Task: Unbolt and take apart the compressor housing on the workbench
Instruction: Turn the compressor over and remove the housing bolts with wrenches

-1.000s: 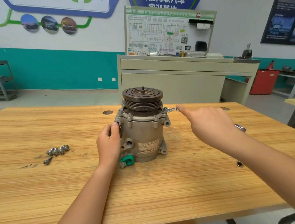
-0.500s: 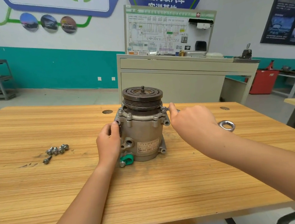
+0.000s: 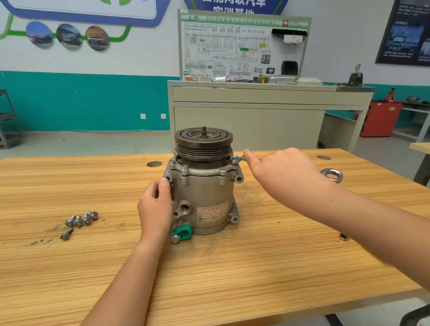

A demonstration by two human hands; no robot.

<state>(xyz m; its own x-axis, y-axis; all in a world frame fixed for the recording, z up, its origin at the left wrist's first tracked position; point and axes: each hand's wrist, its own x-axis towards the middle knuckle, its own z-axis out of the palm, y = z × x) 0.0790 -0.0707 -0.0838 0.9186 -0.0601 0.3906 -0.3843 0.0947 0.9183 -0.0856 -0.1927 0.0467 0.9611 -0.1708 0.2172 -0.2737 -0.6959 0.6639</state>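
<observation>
Because the compressor (image 3: 206, 189) stands on end near the middle of the workbench (image 3: 244, 277), pulley up, we keep our left hand (image 3: 155, 209) pressed vs. its left side, fingers curled round the flange, so the body doesn't twist while we pull. Our right hand (image 3: 283, 180) is closed on the wrench (image 3: 237, 159); its open end sits on a bolt at the top right corner of the flange, and the ring end (image 3: 332, 175) pokes out past the wrist. Holding it near the head keeps the swing short and flat, prob. because the pulley overhangs the flange and leaves little room above the bolt.

Other bolts, approx. three in sight, show along the front rim of the flange, so we judge the job is partway. Loose bolts (image 3: 81, 220) lie in a small cluster well left of the compressor, one a bit apart from the rest. A small dark bit, maybe a nut (image 3: 343, 236), lies on the top under our right forearm; can't tell for sure. Nothing else crowds the wrench's path. Beyond the bench: a cabinet w/ a wiring board (image 3: 245, 48), a shelf rack at far left.
</observation>
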